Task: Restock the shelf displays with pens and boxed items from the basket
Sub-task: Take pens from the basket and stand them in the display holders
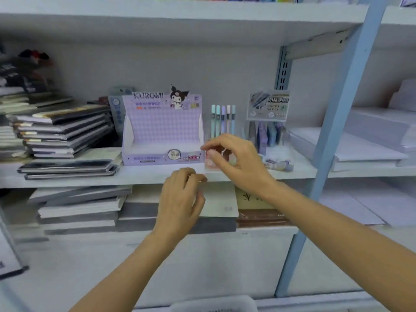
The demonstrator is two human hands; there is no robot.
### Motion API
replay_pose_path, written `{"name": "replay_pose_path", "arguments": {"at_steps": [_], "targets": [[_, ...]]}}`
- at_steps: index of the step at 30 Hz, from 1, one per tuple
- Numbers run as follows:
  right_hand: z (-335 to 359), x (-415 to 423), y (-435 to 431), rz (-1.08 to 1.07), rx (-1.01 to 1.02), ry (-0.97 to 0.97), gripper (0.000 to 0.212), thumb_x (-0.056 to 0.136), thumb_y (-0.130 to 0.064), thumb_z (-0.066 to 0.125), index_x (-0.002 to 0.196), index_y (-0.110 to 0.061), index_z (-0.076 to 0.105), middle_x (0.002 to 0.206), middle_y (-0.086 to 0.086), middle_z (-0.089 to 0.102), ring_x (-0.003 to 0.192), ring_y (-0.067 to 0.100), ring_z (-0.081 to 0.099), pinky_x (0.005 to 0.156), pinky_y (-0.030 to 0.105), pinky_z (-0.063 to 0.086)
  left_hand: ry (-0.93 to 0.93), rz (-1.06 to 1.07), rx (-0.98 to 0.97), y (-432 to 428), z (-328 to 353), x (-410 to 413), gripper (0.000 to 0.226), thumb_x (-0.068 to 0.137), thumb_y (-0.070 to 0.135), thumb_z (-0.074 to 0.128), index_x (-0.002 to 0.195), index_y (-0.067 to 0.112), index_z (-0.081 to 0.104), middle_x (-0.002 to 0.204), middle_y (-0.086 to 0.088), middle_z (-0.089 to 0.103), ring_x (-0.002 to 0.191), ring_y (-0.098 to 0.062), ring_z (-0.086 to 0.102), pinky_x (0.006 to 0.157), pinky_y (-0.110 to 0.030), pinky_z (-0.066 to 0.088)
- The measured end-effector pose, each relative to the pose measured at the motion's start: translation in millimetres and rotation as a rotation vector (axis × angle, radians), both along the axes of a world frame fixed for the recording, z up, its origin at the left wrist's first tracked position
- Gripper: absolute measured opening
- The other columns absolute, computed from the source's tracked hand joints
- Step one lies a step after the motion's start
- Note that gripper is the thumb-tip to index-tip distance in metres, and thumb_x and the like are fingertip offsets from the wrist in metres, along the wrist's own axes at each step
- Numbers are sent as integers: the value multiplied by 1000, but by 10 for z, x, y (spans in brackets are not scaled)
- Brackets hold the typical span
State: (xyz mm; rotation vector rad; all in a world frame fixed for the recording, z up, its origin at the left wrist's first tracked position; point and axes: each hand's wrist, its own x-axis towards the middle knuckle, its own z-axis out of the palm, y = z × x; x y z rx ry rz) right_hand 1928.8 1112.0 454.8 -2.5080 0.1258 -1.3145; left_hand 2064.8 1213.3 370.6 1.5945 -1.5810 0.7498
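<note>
the pink box [210, 162] sits on the shelf [144, 176] just right of the display [162, 129], nearer than the pens [222, 118], pinched by the right hand [236, 156]. the left hand [182, 194] is near, loosely curled, empty. pushed far, the box could tip the upright pens, and a weak pinch could let it slip off the near edge.

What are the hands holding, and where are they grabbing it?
The right hand seems to pinch the small pink-labelled holder below the pastel pens at its top front edge; blur hides the exact hold. The left hand holds nothing.
</note>
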Motion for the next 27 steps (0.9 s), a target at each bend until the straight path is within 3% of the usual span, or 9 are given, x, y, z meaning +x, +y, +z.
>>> {"name": "replay_pose_path", "arguments": {"at_steps": [6,9,11,14,18,21,23,27], "targets": [[-1454,-17,323,95,252,292,14,95,-11,58,96,-8,72,89,-2,68,76,6,58,66,19,46,231,49,187,413,-1360,-147,24,77,-6,66,97,7,64,95,-8,58,79,-25,54,64,-37,46],[-2269,-48,333,97,388,512,15,96,-16,57,98,-12,71,92,-6,67,76,5,57,68,14,43,359,90,435,711,-2144,-232,22,80,-6,67,98,6,66,98,-9,60,83,-29,59,67,-41,50],[-2794,-97,325,81,467,659,17,97,-19,55,100,-12,71,93,-3,69,77,6,58,69,17,44,419,150,672,916,-2603,-286,23,86,2,63,109,9,64,111,-8,60,96,-30,60,77,-39,49],[-3516,-190,388,42,584,900,21,98,-27,54,107,-15,68,100,1,69,87,15,62,78,30,50,466,268,973,1196,-3187,-304,38,100,21,45,138,20,45,148,-1,38,134,-21,40,102,-30,36],[-4266,-301,636,102,733,1271,32,97,-35,54,120,-14,57,116,3,64,96,21,62,88,37,51,504,303,1211,1498,-3631,-277,52,104,32,32,153,21,17,163,4,4,147,-11,14,116,-26,22],[-4634,-337,856,76,781,1382,40,93,-41,59,119,-12,50,102,6,62,90,22,59,79,36,50,564,263,1223,1635,-3821,-283,55,103,32,39,153,21,19,161,7,-7,147,-10,16,115,-26,24],[-4790,-342,989,16,797,1384,45,90,-44,62,117,-13,46,93,0,52,83,17,52,69,31,42,583,245,1163,1670,-3890,-291,55,101,28,46,152,19,26,161,5,-3,146,-14,23,113,-30,28],[-4962,-311,1079,-31,804,1351,36,92,-29,62,117,-11,43,102,8,58,89,22,57,73,32,44,569,250,1121,1669,-3954,-296,52,101,27,44,151,19,28,161,4,-1,146,-16,24,113,-30,28]]}}
